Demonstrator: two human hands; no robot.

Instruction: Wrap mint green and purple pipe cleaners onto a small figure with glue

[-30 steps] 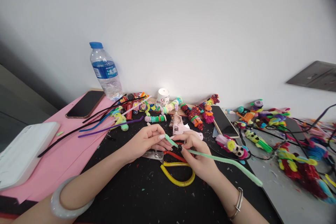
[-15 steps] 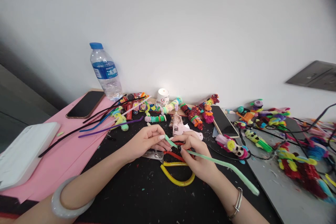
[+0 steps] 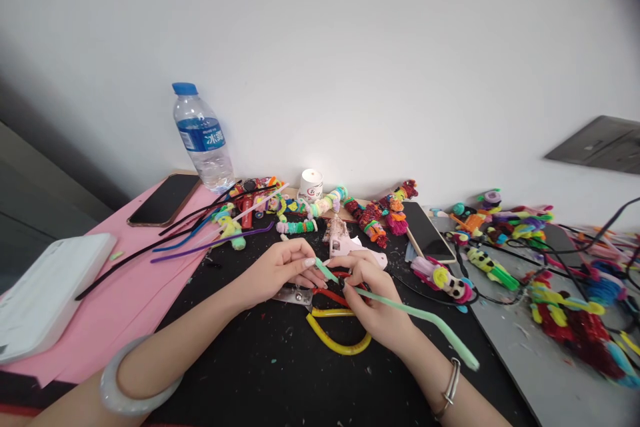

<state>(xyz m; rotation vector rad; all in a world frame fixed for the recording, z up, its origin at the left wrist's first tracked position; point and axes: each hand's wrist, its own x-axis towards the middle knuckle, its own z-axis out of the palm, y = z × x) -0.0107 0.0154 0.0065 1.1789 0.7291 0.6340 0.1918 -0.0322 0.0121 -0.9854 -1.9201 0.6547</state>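
Observation:
A light green pipe cleaner [image 3: 433, 317] runs between my two hands, its long free end hanging down to the right over my right wrist. My left hand [image 3: 283, 271] pinches its other end between thumb and fingertips. Closed on the same stem a little further along, my right hand [image 3: 373, 290] has a small black piece at its fingertips whose kind I cannot make out. Beneath both hands lie scissors [image 3: 340, 345] with yellow and red handles, partly covered by my fingers. A pale pink glue gun [image 3: 347, 245] rests just behind my right hand.
Colourful pipe-cleaner figures [image 3: 370, 220] line the wall and crowd the right side among black cables. Loose black, blue and purple stems [image 3: 215, 243] lie left. A water bottle [image 3: 203, 140], paper cup [image 3: 311, 185], phone [image 3: 164, 200], second phone [image 3: 429, 232] and white box [image 3: 55, 293] stand around.
The free end of the green pipe cleaner has shifted slightly left and its bend has sharpened. Both hands stay nearly in place, still gripping it.

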